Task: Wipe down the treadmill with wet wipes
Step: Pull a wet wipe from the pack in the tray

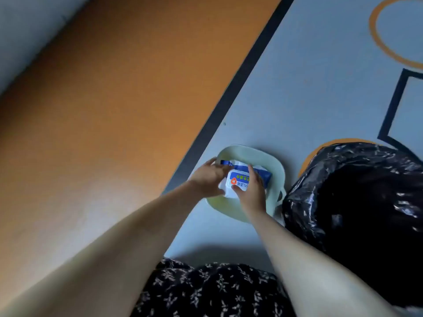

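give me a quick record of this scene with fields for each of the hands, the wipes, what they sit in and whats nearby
left hand: grips the wet wipes pack from its left side
right hand: grips the same pack from the right, thumb on its white top
wet wipes pack: blue and white, lying in the basin
basin: pale green, on the grey-blue floor
bin: lined with a black bag, just right of the basin
floor: orange band with a dark stripe on the left

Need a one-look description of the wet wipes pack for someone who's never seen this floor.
Find the big bin lined with a black bag on the grey floor, at the right. Just left of it sits a pale green basin; the wipes pack lies inside it. It is the only blue-and-white thing there.
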